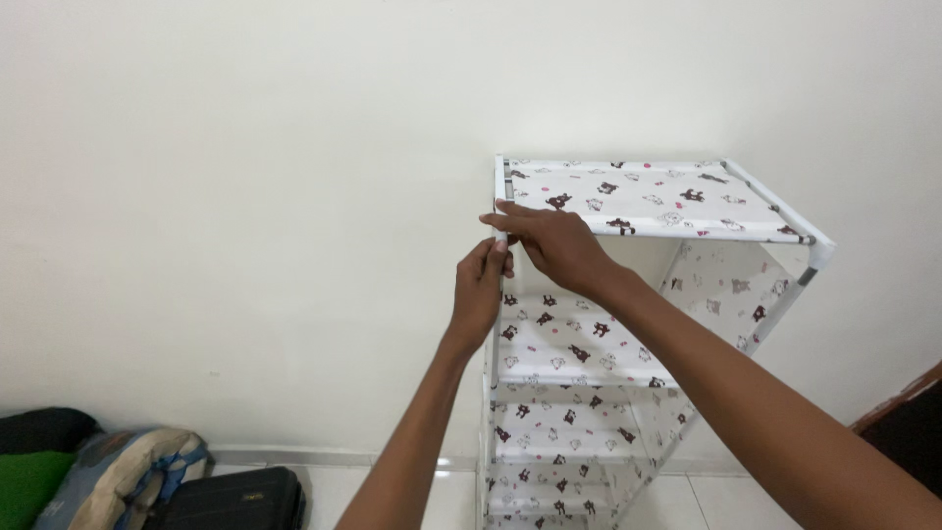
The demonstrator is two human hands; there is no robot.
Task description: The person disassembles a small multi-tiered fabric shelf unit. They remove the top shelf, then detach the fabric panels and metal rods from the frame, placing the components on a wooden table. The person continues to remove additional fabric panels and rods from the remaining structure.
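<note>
Fabric shelf rack stands upright against the white wall, right of centre. White tube frame, printed fabric tiers with small dark animal figures. Four tiers visible: top panel stretched flat and taut; the lower ones look seated too. Right side panel appears in place. The rack reads as mostly assembled, judging from that.

Both hands work at the front-left top corner. Left hand grips the front-left upright post just below the corner, fingers closed round the tube. Right hand lies over the corner joint, fingers bent and pressing on the top edge, pinching at tube or fabric; exact hold hidden by the hand itself. What remains seems limited to seating this corner.

Room: open wall and floor to the left of the rack. Low left, a pile of bags and a black case on the floor, well apart from the rack. Dark doorway edge at far right, near the rack's right side; tighter there.
</note>
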